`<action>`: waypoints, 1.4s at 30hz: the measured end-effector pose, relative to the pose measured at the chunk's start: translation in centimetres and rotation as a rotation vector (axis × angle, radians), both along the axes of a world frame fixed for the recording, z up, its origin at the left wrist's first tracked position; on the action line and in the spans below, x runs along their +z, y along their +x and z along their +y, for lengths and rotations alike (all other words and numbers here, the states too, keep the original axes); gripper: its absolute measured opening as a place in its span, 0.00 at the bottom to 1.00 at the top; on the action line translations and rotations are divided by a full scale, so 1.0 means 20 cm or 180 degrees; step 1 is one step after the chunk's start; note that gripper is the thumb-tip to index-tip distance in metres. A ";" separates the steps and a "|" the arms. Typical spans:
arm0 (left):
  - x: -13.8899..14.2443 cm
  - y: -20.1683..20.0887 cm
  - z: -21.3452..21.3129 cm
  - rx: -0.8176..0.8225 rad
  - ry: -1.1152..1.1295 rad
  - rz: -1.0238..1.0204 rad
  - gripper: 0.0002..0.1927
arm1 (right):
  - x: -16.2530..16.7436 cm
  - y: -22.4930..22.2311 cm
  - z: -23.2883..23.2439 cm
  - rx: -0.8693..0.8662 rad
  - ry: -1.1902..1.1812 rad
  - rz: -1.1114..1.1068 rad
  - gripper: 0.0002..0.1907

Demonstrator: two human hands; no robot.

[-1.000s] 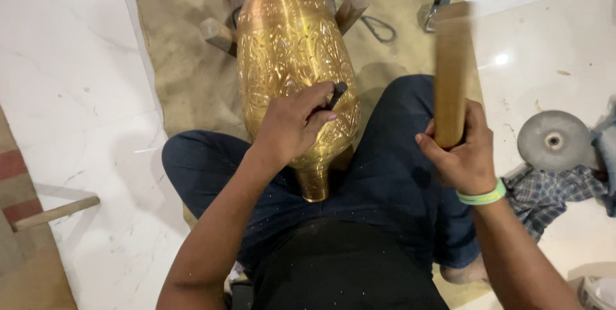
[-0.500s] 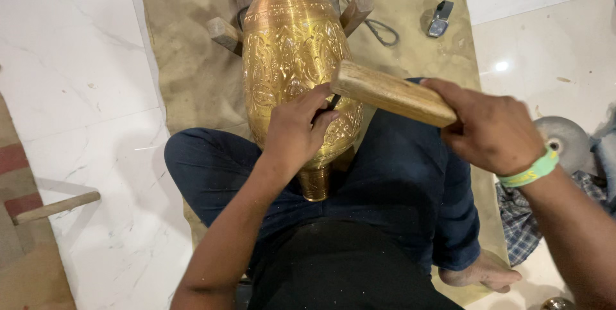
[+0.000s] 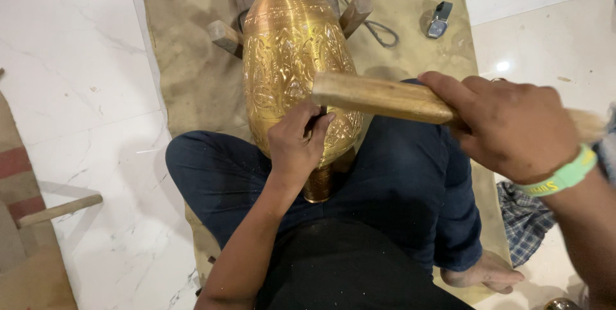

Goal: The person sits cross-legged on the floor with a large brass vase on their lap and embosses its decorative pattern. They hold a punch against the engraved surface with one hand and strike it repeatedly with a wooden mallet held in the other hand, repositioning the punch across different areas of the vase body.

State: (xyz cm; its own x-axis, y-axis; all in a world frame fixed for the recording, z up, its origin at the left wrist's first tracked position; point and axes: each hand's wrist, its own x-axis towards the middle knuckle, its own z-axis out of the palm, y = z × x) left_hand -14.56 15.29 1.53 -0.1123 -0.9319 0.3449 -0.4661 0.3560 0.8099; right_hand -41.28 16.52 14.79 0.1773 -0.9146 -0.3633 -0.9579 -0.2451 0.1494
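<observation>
A large engraved brass vase (image 3: 289, 60) lies on its side across my lap, neck pointing away, resting on wooden blocks (image 3: 224, 35). My left hand (image 3: 298, 143) presses a small dark chisel (image 3: 316, 119) against the vase's lower body. My right hand (image 3: 507, 127) grips a wooden mallet (image 3: 378, 97), whose end hangs just above the chisel. A green band circles my right wrist.
A tan mat (image 3: 192, 79) covers the white marble floor under the vase. A small grey tool (image 3: 439, 20) and a cable (image 3: 378, 31) lie on the mat beyond. A wooden stick (image 3: 61, 210) is at left, a checked cloth (image 3: 526, 220) at right.
The mallet swung down from upright beside my right knee to level over the chisel, then drew nearer to it. My left hand stayed on the chisel against the vase.
</observation>
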 end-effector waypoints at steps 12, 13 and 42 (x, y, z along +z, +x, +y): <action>-0.14 0.41 -0.07 0.0434 0.1353 0.2447 0.22 | -0.64 0.03 0.56 -0.2380 -0.1160 -0.4590 0.34; -0.16 0.44 -0.05 0.0464 0.1400 0.2553 0.22 | -0.69 0.04 0.58 -0.2475 -0.1194 -0.4677 0.33; -0.01 0.34 -0.24 -0.1512 0.0640 0.0311 0.18 | -0.80 0.23 0.60 -0.2257 -0.0949 -0.4911 0.26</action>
